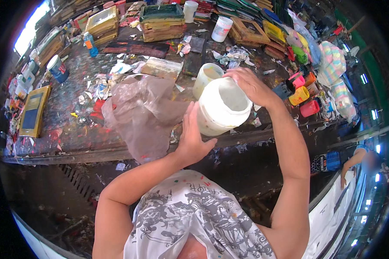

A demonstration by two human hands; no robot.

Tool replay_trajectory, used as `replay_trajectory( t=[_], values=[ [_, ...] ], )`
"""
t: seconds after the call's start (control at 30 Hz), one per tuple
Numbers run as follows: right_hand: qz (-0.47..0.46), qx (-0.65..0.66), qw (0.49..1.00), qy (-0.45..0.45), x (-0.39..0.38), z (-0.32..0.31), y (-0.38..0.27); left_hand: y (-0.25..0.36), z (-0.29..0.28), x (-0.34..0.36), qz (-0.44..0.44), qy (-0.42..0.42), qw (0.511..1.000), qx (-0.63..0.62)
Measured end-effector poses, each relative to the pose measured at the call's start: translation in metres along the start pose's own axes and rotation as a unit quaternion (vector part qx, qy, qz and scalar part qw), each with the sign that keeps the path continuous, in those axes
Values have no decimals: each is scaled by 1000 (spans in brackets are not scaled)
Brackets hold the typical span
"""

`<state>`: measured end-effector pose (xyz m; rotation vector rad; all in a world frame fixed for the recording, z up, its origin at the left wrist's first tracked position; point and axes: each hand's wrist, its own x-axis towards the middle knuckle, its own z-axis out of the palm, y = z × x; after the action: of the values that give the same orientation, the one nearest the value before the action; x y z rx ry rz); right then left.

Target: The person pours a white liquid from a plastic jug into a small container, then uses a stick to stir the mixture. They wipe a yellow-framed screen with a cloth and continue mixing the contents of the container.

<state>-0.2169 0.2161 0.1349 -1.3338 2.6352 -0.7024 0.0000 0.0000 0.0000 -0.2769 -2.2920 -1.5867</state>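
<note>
A white plastic tub (206, 116) with a wide round mouth is at the table's front edge, its mouth tipped up toward me. My right hand (251, 85) curls over the tub's far right rim and grips it. Against the tub's left side lies my left hand (192, 139), fingers stretched along the wall and thumb spread below, cradling it. Directly behind stands a second whitish tub (208, 74), its inside stained yellowish. Left of my left hand, a crumpled translucent plastic bag (145, 114) rests on the table and hangs over its front edge.
The dark table (73, 129) is paint-spattered and strewn with paper scraps. Stacked wooden frames (162, 28), a blue bottle (90, 45) and a dark blue-and-white tub (57, 69) stand farther back and left. Colored cups (299, 96) lie at right. Another person (359, 159) is far right.
</note>
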Motion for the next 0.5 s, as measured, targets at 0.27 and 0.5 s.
replay_trajectory(
  t=[0.27,0.5],
  values=[
    [-109,-101,988,-44,7,9,-56,6,-41,-15,-46,13,998,29],
    [-168,-28,984,-45,-40,-3,-64,25,-95,-32,-40,72,995,-47]
  ],
)
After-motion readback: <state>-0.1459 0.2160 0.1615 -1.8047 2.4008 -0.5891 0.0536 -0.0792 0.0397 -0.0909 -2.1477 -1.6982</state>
